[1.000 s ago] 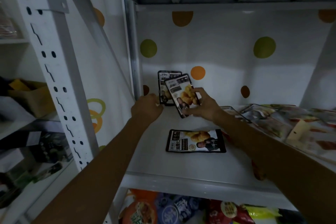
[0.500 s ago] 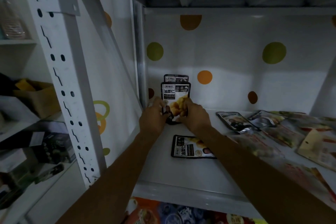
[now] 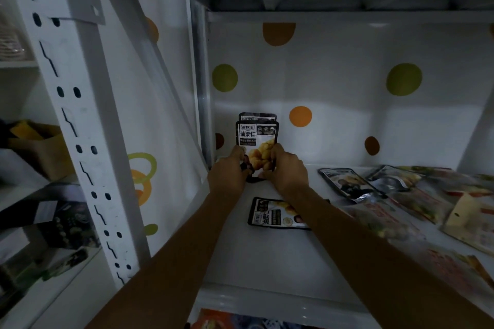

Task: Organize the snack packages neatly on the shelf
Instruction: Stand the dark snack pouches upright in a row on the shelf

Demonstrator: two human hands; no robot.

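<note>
Left hand (image 3: pixel 229 171) and right hand (image 3: pixel 287 168) both closed on front chestnut pouch (image 3: pixel 256 139), one at each lower side edge; pouch upright at back left corner of shelf (image 3: pixel 240 262). Second pouch (image 3: pixel 257 117) upright directly behind it, only top edge showing. Third pouch (image 3: pixel 276 213) lying flat on shelf just nearer than right hand, partly under right forearm. Loose snack packages (image 3: pixel 395 195) scattered flat well to right of right hand.
</note>
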